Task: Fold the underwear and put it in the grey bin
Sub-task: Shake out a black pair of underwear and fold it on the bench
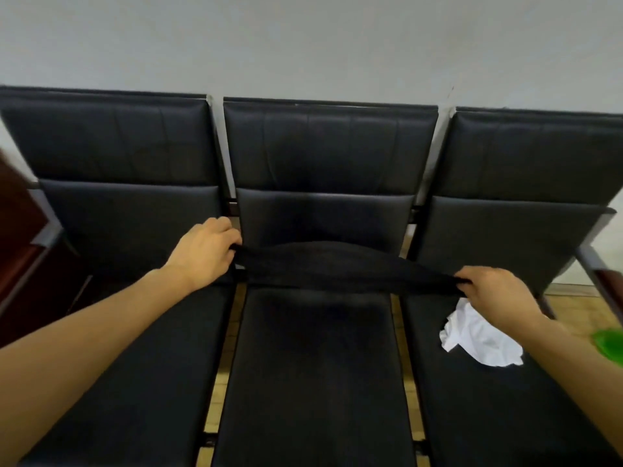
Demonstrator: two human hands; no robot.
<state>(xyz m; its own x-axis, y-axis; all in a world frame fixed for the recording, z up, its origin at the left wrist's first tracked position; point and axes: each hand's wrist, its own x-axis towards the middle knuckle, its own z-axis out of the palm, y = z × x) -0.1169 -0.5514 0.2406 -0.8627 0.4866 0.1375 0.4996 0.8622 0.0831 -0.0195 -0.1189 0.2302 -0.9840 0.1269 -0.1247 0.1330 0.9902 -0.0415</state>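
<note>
Pinching one end of the black underwear [340,267], the left hand [202,254] is curling its fingers round the cloth just above the gap between the left seat [135,348] and the middle seat [313,365]. At the other end the right hand [499,294] is gripping the garment in the same way, its fingers bunched over the fabric above the near edge of the right seat [488,416]. Between the two hands the underwear is hanging stretched out as a long dark band, sagging very slightly, its upper edge arching a little in the middle. It is spanning the whole width of the middle seat, in front of that seat's backrest; whether it is touching the cushion or being held just above it is hard to tell, black lying against black.

Both bare forearms are reaching in from the lower corners of the view. Just below the right hand, a crumpled white garment [478,338] is lying on the right seat. Something bright green [608,345], blurred, is showing at the right edge beside the right forearm. The three black padded seats are standing in a row against a pale wall [303,42], with yellowish floor [219,382] showing through the gaps between them. A dark reddish-brown surface [17,214] is sitting at the far left edge.
</note>
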